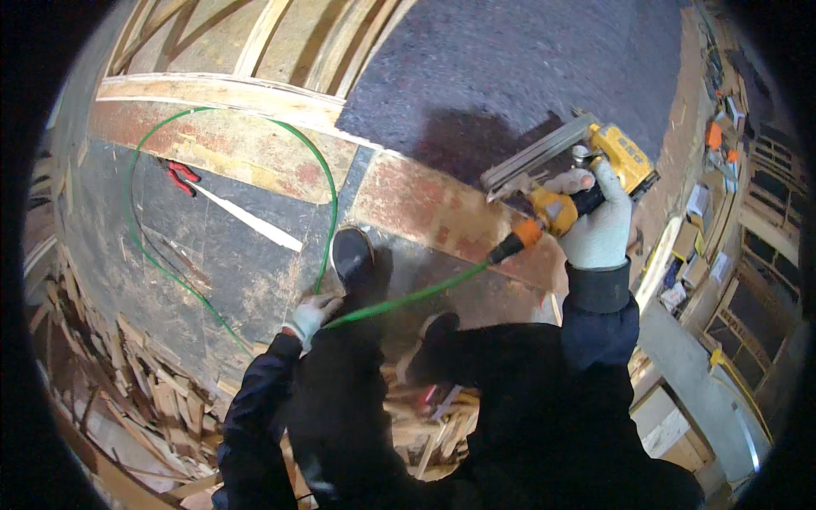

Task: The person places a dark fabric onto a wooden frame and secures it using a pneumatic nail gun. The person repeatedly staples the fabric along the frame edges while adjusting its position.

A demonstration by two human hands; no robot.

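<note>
The right hand (597,228), in a pale work glove, is clenched around the grip of a yellow nail gun (586,170), which hangs above a worn, reddish plank (442,212) with its long metal magazine pointing left. The left hand (312,313), gloved too (fingers curled, not spread), grasps the green air hose (399,297) just beside the person's dark shoe (353,255). The hose runs from the gun's orange fitting (518,240) down to that hand, then loops wide across the dark floor (229,255) past red pliers (181,177).
</note>
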